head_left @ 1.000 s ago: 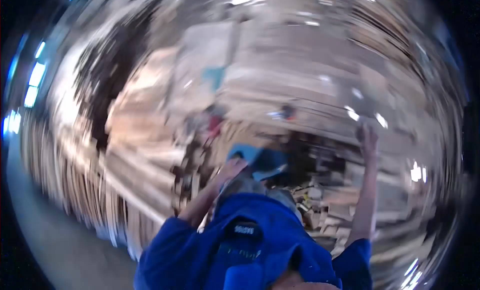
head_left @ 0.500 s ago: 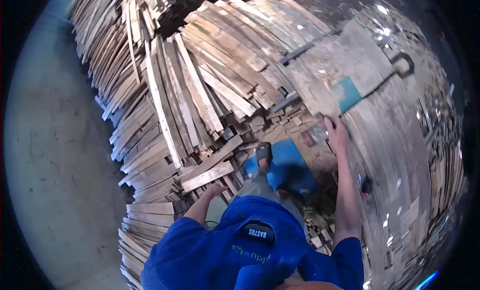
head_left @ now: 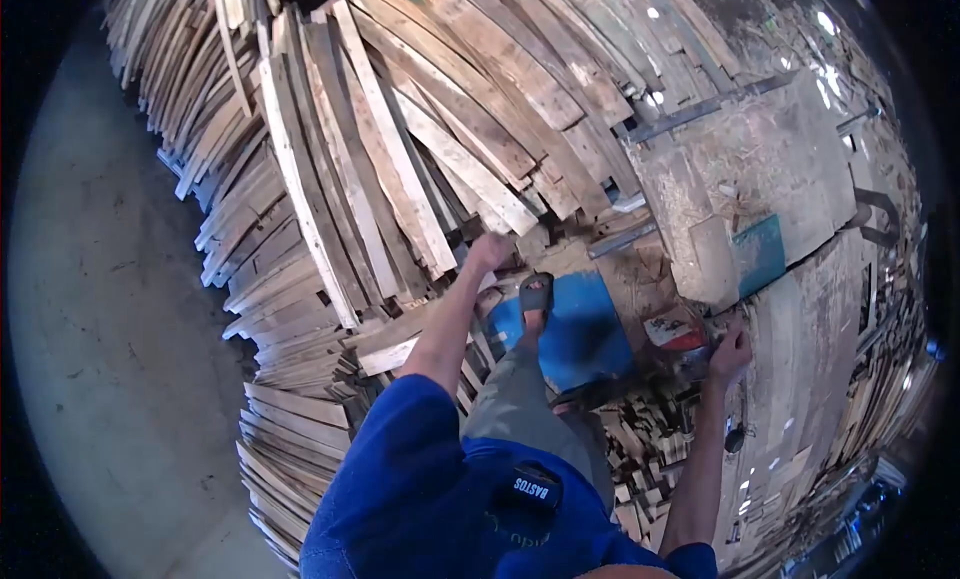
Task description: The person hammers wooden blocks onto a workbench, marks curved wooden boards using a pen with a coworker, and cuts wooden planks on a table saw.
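Note:
My left hand (head_left: pixel 489 252) reaches to the near end of a light wooden plank (head_left: pixel 480 184) at the front of the stack. Its fingers are curled at that end, though their tips are partly hidden. At the edge of the wooden bench (head_left: pixel 800 329), my right hand (head_left: pixel 733 351) is closed with bent fingers; whatever it may hold does not show. Just left of it sits a red and white object (head_left: pixel 674 332), whose kind I cannot make out.
Long boards (head_left: pixel 370 149) fan out in a large pile ahead and to the left. A blue mat (head_left: pixel 580 324) lies under my sandalled foot (head_left: pixel 536 291). Offcuts (head_left: pixel 640 459) litter the ground below. On the bench are a dusty panel (head_left: pixel 770 159) and a teal piece (head_left: pixel 760 254).
My left hand has moved forward and right, from beside my body to the plank ends. My right hand has come back along the bench edge. The view has shifted.

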Demonstrator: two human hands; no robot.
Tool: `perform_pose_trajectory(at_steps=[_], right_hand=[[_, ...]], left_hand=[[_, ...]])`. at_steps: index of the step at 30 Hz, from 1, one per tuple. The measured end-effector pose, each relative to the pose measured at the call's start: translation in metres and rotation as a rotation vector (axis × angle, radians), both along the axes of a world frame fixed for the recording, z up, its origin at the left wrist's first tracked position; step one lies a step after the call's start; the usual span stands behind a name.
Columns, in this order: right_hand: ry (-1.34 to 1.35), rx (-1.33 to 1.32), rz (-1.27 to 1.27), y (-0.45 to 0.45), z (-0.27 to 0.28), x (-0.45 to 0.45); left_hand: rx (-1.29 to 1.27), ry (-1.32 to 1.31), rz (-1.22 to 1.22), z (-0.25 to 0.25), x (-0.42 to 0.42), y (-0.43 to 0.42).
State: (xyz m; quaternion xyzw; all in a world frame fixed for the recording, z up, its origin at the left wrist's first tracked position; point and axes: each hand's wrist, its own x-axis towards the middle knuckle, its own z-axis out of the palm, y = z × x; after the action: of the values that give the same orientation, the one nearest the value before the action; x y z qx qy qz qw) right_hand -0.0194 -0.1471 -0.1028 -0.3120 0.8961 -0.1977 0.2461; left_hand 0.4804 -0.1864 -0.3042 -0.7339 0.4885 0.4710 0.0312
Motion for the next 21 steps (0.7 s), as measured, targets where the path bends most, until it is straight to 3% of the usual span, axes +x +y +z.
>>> perform_pose_trajectory(at_steps=[1,2,4,5,6,7,10,11,13,14,16,21], right_hand=[[0.073,-0.043,0.003,0.006,-0.011,-0.005],[0.077,-0.139,0.025,0.011,-0.020,-0.009],[0.104,-0.088,0.000,0.003,0.000,0.009],[0.114,-0.068,-0.002,0.006,-0.005,0.006],[0.066,-0.180,-0.004,0.009,-0.012,0.002],[0.016,-0.293,-0.004,0.011,-0.020,0.000],[-0.021,-0.200,-0.096,0.010,-0.015,0.004],[0.013,-0.185,-0.011,0.011,-0.011,0.003],[0.011,-0.149,-0.030,0.011,-0.003,0.006],[0.000,-0.154,-0.042,0.010,-0.004,0.006],[0.062,-0.123,-0.042,0.013,-0.007,0.001],[0.116,-0.105,-0.014,0.014,-0.004,0.001]], left_hand=[[-0.086,0.009,-0.202,-0.027,0.002,-0.016],[-0.174,-0.007,-0.284,-0.054,0.003,-0.024],[-0.362,-0.062,-0.443,-0.108,0.005,-0.040],[-0.169,0.022,-0.136,-0.148,0.007,-0.051],[0.104,-0.018,0.095,-0.100,-0.008,-0.081],[0.050,-0.044,0.171,-0.121,-0.008,-0.086],[-0.187,-0.203,0.501,-0.130,-0.014,-0.118],[-0.214,-0.226,0.651,-0.130,-0.017,-0.132],[-0.157,-0.265,0.755,-0.125,-0.025,-0.164],[-0.131,-0.447,0.772,-0.145,-0.029,-0.176],[-0.145,-0.492,0.808,-0.156,-0.042,-0.198],[-0.119,-0.593,0.716,-0.185,-0.050,-0.204]])
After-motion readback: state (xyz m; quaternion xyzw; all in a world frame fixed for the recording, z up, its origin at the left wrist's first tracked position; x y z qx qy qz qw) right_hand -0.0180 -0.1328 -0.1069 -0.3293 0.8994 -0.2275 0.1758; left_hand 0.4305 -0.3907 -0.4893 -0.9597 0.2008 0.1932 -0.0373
